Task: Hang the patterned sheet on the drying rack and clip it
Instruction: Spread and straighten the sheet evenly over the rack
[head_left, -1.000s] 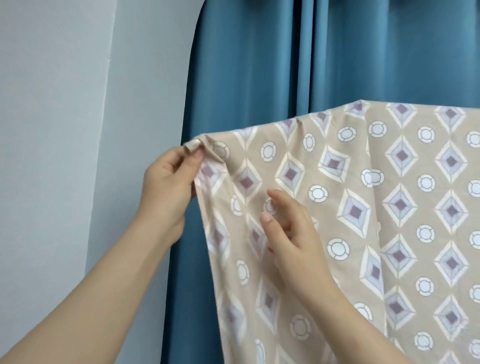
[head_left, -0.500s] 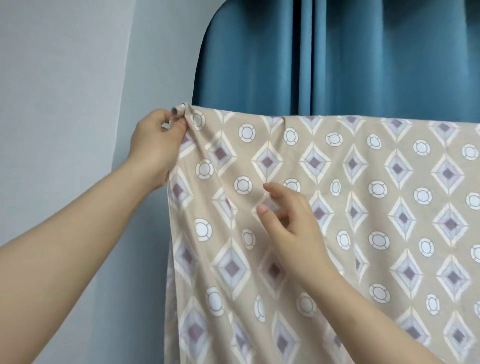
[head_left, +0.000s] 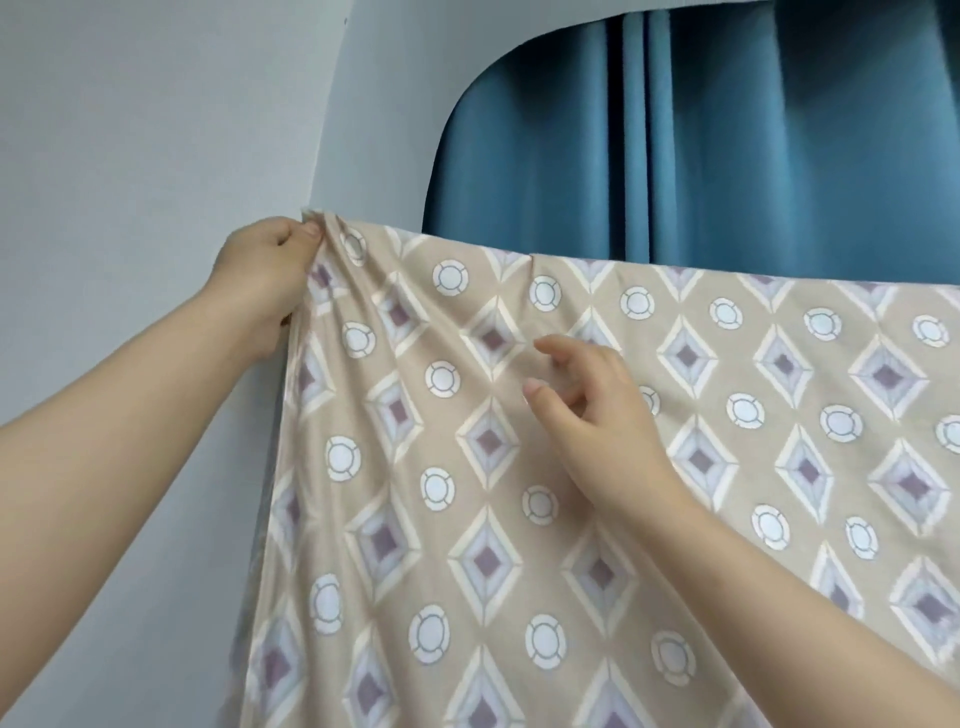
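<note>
The patterned sheet (head_left: 727, 415), beige with purple diamonds and white circles, hangs over a bar that the cloth hides; its top edge runs nearly level from upper left to the right edge. My left hand (head_left: 260, 275) grips the sheet's bunched top left corner. My right hand (head_left: 592, 410) is in front of the sheet's face, a little below the top edge, fingers curled and apart with nothing between them. No clip is visible.
A blue curtain (head_left: 675, 145) hangs behind the sheet in an arched opening. A pale grey wall (head_left: 156, 130) fills the left side, close behind my left hand.
My left hand has pulled the sheet's corner out to the left and up, so the top edge is now stretched flatter. My right hand has let the cloth slip from its fingers.
</note>
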